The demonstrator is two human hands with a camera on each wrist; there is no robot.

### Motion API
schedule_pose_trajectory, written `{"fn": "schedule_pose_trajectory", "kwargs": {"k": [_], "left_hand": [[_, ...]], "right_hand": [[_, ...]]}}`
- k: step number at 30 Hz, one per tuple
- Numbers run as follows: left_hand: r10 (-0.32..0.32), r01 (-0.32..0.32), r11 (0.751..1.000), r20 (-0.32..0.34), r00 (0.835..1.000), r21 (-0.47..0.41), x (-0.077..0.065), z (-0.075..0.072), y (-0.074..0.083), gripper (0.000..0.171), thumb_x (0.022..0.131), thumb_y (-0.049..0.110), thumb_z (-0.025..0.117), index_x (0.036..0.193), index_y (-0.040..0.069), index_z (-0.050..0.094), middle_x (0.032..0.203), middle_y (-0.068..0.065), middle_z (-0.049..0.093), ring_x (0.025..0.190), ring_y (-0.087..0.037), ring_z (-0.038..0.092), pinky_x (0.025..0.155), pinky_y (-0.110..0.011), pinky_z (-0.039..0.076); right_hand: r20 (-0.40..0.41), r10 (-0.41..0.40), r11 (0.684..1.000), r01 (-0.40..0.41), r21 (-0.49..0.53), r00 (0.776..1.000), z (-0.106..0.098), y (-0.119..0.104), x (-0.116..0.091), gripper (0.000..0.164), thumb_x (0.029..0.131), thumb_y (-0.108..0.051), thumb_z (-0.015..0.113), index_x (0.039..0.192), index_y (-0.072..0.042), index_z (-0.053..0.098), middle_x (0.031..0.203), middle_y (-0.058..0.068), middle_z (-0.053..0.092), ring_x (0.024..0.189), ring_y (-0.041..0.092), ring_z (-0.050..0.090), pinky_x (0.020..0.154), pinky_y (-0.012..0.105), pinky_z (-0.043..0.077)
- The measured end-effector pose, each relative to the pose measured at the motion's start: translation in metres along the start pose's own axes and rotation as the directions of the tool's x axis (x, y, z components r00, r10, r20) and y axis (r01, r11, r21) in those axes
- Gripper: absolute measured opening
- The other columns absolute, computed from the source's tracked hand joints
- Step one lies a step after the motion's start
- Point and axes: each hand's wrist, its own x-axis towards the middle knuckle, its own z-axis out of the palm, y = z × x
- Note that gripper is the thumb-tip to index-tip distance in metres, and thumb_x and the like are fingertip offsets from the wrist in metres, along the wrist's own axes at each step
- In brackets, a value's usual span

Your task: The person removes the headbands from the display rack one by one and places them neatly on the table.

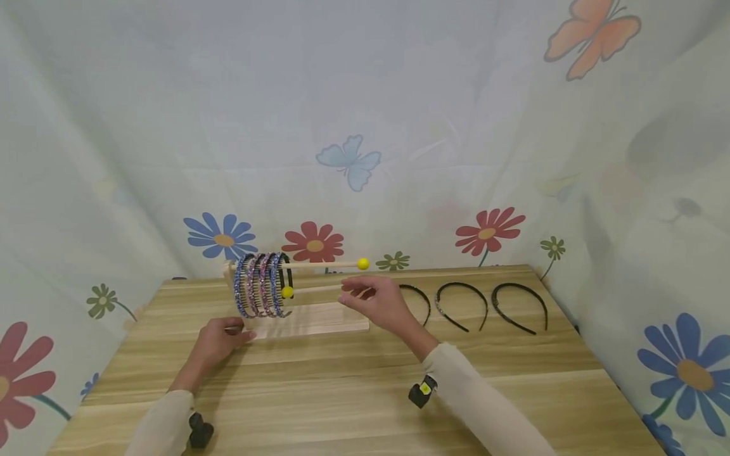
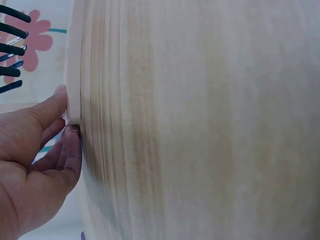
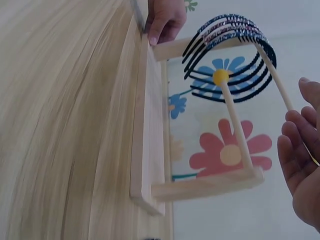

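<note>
Right hand [image 1: 371,304]: thumb and fingers bent but apart, nothing clamped between them. It hung at the right end of the rack, beside the rods; couldn't tell if a fingertip touched one. Left hand [image 1: 222,339]: clamped on the left end of the base [image 1: 325,320], thumb on its upper face, fingers around the end.

Rack stood on the bench [image 1: 342,392], left of middle, toward the far side. Two rods [image 1: 325,265] stuck out over the base in opposite directions, one tipped with a yellow ball at right [image 1: 363,263], the other with a yellow ball at left [image 1: 288,292]. Sparkly blue and pink headbands [image 1: 263,285] hung in a row over the far rod, bunched near its left post. Three black headbands [image 1: 461,284] lay on the bench to the right, the leftmost partly hidden by the right arm. Flowered cloth [image 1: 467,126] beyond.

Handling, my judgement: the left grip suited steadying the base; firm but level was best, as a tilt to the right could have slid the bands toward the ball. Right fingers needed a light touch and clearance from both rods.
</note>
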Motion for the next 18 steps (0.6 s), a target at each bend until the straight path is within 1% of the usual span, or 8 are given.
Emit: {"fn": "schedule_pose_trajectory", "kwargs": {"k": [3,6,10,14,18], "left_hand": [[-0.001,0.001,1.000,0.000,1.000,-0.001,-0.001,0.000,0.001,0.052,0.094,0.030,0.076,0.126,-0.010,0.066,0.123,-0.029,0.068,0.111,-0.043,0.068,0.088,-0.051,0.059],[-0.002,0.002,1.000,-0.002,1.000,-0.002,-0.001,0.000,0.001,0.052,0.094,0.030,0.076,0.127,-0.010,0.066,0.124,-0.029,0.067,0.112,-0.043,0.068,0.088,-0.051,0.059],[-0.003,0.003,1.000,-0.006,1.000,-0.006,0.000,0.000,0.001,0.052,0.094,0.030,0.076,0.127,-0.009,0.066,0.125,-0.029,0.067,0.113,-0.043,0.067,0.089,-0.051,0.059],[0.000,0.000,1.000,-0.010,1.000,-0.009,0.000,0.001,-0.001,0.052,0.094,0.030,0.076,0.127,-0.008,0.066,0.125,-0.029,0.067,0.113,-0.043,0.068,0.089,-0.051,0.059],[0.002,-0.002,1.000,-0.004,1.000,-0.004,0.000,0.001,-0.003,0.053,0.094,0.030,0.076,0.128,-0.010,0.065,0.125,-0.030,0.067,0.112,-0.044,0.068,0.089,-0.051,0.059]], "right_hand": [[0.020,-0.004,1.000,0.004,0.006,1.000,0.009,-0.005,0.004,0.032,0.092,-0.032,0.079,0.119,-0.016,0.076,0.109,-0.003,0.077,0.094,0.010,0.069,0.080,0.027,0.060],[0.036,-0.011,1.000,0.011,-0.002,0.999,0.020,-0.011,0.009,0.035,0.092,-0.036,0.078,0.121,-0.016,0.076,0.111,-0.005,0.076,0.094,0.006,0.069,0.081,0.026,0.060],[0.059,0.009,1.000,-0.009,0.012,0.998,0.035,-0.018,0.015,0.038,0.092,-0.040,0.077,0.124,-0.018,0.075,0.114,-0.007,0.075,0.095,0.004,0.068,0.081,0.023,0.059],[0.072,0.010,0.999,-0.012,0.030,0.997,0.051,-0.023,0.020,0.037,0.093,-0.041,0.076,0.122,-0.018,0.075,0.115,-0.006,0.074,0.095,0.004,0.069,0.080,0.023,0.059],[0.086,0.022,0.999,-0.026,0.047,0.996,0.065,-0.025,0.022,0.038,0.093,-0.041,0.076,0.122,-0.016,0.075,0.115,-0.005,0.074,0.095,0.008,0.070,0.078,0.022,0.059]]}}
